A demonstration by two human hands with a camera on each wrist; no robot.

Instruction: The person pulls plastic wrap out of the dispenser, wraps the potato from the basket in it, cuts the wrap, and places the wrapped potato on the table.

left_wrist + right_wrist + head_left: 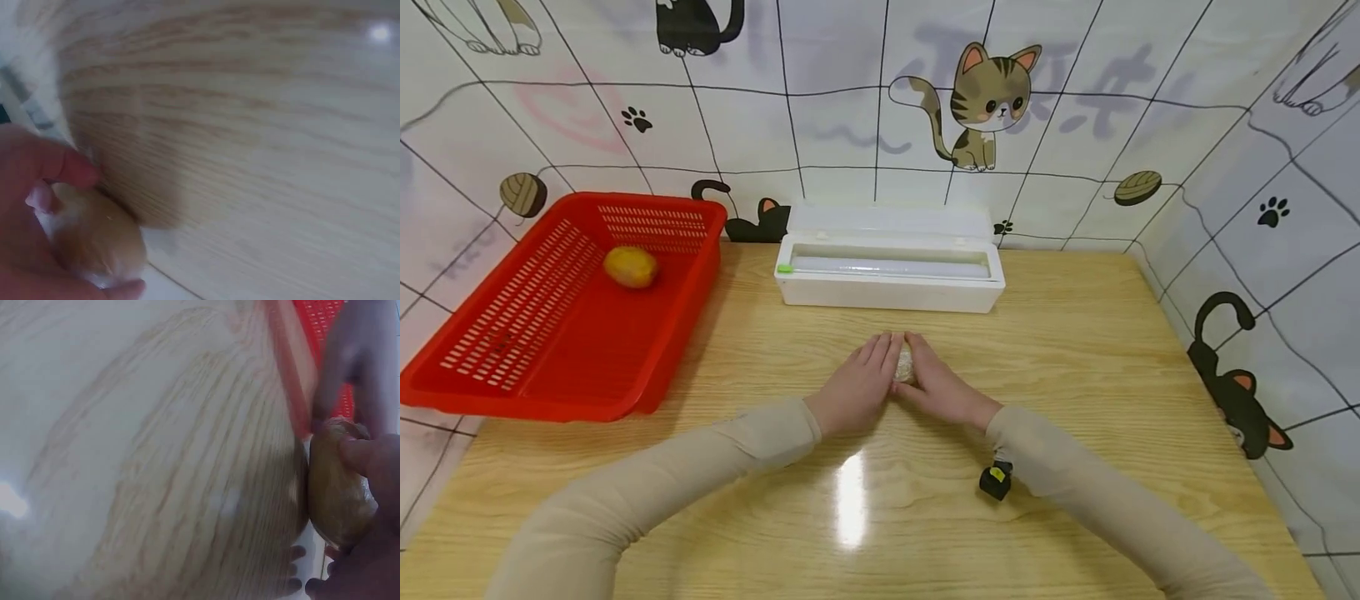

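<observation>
1. Far left, a red plastic basket point(568, 358) stands on the wooden table point(1075, 333). One yellow, rounded fruit or vegetable point(631, 267) lies inside, toward the basket's far end. Both are well apart from your hands.

2. Near the middle, your left hand point(857, 383) slants inward, its fingers clamped on one end of a wrapped oval item. Its grip probably works best light and steady, so that the wrap does not slide.

3. Behind your hands sits a long white box point(887, 293), lid raised, with a pale roll point(887, 267) lying inside and a green tab point(785, 268) at its left end. Keeping the work in front of it should leave your knuckles free.

4. Between your palms is the oval item point(905, 367) itself, brownish yellow and shiny under what looks like clear film point(103, 262). Smoothing from the middle toward the ends would likely chase out wrinkles; tugging hard could tear the film.

5. Just to the right, your right hand point(943, 390) is clamped on the item too, its thumb point(356, 455) laid across the surface. Press loose edges flat with that thumb while the left steadies. Whether the underside is sealed, you cannot tell from here.

6. Below your right cuff hangs a small black device point(996, 481); keep it away from the film.
</observation>
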